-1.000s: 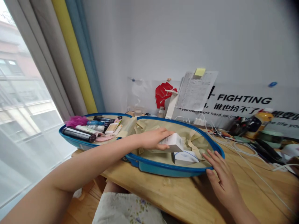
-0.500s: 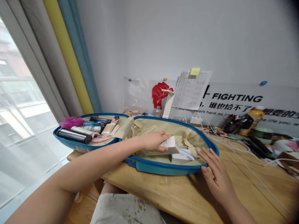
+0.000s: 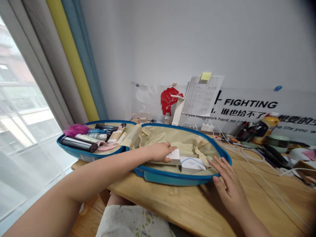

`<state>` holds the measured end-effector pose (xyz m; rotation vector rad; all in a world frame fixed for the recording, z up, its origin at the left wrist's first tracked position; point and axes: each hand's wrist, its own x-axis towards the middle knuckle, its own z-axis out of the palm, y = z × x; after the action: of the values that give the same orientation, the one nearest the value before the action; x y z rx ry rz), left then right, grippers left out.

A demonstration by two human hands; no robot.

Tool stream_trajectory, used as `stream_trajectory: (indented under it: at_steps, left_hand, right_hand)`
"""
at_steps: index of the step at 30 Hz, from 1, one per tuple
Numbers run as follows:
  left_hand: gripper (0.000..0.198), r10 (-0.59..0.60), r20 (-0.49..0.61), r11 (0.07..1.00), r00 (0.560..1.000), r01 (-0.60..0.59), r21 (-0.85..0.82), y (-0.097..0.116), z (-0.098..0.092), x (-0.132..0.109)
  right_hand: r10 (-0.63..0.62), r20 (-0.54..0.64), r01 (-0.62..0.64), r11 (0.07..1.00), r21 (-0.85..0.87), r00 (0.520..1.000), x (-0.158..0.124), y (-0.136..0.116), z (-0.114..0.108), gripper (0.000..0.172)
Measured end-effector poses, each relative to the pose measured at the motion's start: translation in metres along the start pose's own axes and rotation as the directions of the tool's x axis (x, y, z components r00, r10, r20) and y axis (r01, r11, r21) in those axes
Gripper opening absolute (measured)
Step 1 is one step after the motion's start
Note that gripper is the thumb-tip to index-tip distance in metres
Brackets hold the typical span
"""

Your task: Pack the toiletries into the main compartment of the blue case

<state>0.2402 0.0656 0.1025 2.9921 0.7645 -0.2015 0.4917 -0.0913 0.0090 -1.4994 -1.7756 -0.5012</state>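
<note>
— Where is the left hand?

— Inside the right half of the open blue suitcase, the half lined in beige cloth. Its fingers are curled over the top of a small white box, thumb beneath, gripping it low against the lining.

— Is anything beside that box?

— A second white box with a thin blue line on its lid lies flat just to the right, touching it or very nearly; I cannot tell which.

— And the right hand?

— It holds nothing. It lies palm down with the fingers a little spread, fingertips on the suitcase's blue rim at the near right and the palm over the wooden desk.

— What does the other half hold?

— Toiletries packed side by side: a black tube at the front, a pink puff behind it, and several small tubes. An orange bottle stands well apart, far right on the desk.
</note>
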Motion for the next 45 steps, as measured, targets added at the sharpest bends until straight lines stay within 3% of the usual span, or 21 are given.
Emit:
stream_trajectory:
  at_steps: [12,15,17,22,25,27,30,34,38,45]
  left_hand:
    - [0.056,0.037,0.077,0.998,0.996,-0.04,0.046,0.0,0.018,0.024]
    - [0.061,0.022,0.027,0.999,0.999,-0.023,0.034,-0.002,0.016,0.019]
    - [0.064,0.009,-0.068,1.0,0.998,-0.008,0.006,-0.004,0.01,0.009]
    - [0.044,-0.057,-0.368,0.995,0.928,0.025,-0.093,-0.025,-0.012,-0.043]
    - [0.041,-0.242,-0.429,0.97,0.87,0.199,-0.142,-0.061,-0.021,-0.094]
    - [0.044,-0.393,-0.402,0.92,0.827,0.351,-0.176,-0.095,-0.023,-0.133]
    - [0.049,-0.531,-0.235,0.847,0.814,0.519,-0.118,-0.145,-0.019,-0.194]
    - [0.06,-0.588,-0.083,0.808,0.804,0.581,-0.095,-0.183,-0.008,-0.251]
    - [0.067,-0.602,-0.019,0.795,0.798,0.598,-0.102,-0.188,-0.003,-0.267]
    - [0.07,-0.533,0.06,0.835,0.844,0.536,-0.126,-0.193,-0.008,-0.259]
  right_hand:
    - [-0.012,-0.003,0.012,1.0,-0.015,1.0,-0.001,0.002,0.0,0.042]
    - [-0.009,0.006,0.009,1.0,-0.011,1.0,-0.001,0.003,0.001,0.043]
    - [-0.008,0.013,0.008,1.0,-0.011,1.0,-0.001,0.004,0.002,0.044]
    - [-0.05,-0.013,0.05,0.998,-0.024,0.999,-0.002,0.008,0.005,0.043]
    - [-0.078,-0.029,0.077,0.997,-0.026,0.997,-0.002,0.009,0.006,0.043]
    - [-0.092,-0.04,0.091,0.995,-0.029,0.995,-0.002,0.009,0.006,0.043]
    - [-0.103,-0.027,0.102,0.994,-0.038,0.994,0.0,0.01,0.005,0.044]
    - [-0.074,0.015,0.075,0.997,-0.037,0.997,0.0,0.011,0.004,0.044]
    - [-0.032,-0.007,0.032,0.999,-0.005,0.999,-0.001,0.011,0.006,0.043]
    - [-0.049,0.001,0.049,0.999,-0.008,0.999,0.0,0.011,0.005,0.046]
